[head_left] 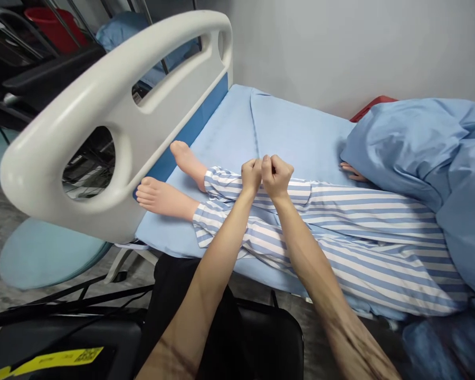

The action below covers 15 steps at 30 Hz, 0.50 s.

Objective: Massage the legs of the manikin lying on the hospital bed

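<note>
Head view: left hand (251,177) and right hand (277,177), fingers curled into fists, are over striped pajamas (320,227); contents of the red bucket (53,29) are hidden.

Glossy, smooth white plastic footboard (83,100), matt woven striped cloth trousers (364,237), smooth rubbery-looking mannequin foot (162,198), and soft, creased, matt blue cloth blanket (419,153).

Pretty sure this is a hospital ward, or maybe a nursing training room. There's a hospital bed (301,126) with a white plastic footboard (103,121) and a blue mattress (221,137). A manikin (162,198) in striped patient pajamas (372,232) lies on it, partly under a blue blanket (423,142), against a plain grey wall (340,53).
</note>
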{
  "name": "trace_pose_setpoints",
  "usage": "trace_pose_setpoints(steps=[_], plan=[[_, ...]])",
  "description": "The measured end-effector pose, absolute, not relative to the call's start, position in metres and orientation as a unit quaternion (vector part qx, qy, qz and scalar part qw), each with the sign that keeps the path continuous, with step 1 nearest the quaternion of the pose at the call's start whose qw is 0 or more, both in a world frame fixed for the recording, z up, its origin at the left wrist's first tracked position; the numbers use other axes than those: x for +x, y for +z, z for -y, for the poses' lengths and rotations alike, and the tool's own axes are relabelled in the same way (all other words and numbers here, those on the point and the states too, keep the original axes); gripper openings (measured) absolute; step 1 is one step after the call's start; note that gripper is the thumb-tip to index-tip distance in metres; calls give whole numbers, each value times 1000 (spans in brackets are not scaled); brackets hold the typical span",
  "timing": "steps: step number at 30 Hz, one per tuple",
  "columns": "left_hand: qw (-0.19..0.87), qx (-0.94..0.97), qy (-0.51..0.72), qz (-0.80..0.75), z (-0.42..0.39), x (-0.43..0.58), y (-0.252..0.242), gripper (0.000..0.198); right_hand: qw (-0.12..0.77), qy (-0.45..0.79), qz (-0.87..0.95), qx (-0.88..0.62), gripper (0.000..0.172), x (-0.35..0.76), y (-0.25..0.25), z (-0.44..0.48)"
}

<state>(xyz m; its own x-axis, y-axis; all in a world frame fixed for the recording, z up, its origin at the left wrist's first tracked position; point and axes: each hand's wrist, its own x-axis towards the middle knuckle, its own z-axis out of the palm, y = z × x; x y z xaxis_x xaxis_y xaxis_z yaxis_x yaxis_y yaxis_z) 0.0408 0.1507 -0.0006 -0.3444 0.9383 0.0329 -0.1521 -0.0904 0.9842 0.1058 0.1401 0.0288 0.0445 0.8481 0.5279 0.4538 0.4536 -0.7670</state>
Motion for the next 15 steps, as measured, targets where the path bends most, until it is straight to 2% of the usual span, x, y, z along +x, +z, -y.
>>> trace_pose_setpoints(steps=[6, 13, 15], plan=[[445, 297, 675, -509, -151, 43, 12, 38, 510, 334, 605, -512, 47, 121, -3, -167], [432, 263, 761, -406, -134, 30, 75, 43, 523, 367, 593, -490, 44, 122, -1, -166], [431, 277, 774, -371, -125, 29, 92, 45, 503, 373, 599, -498, 43, 121, 1, -166]])
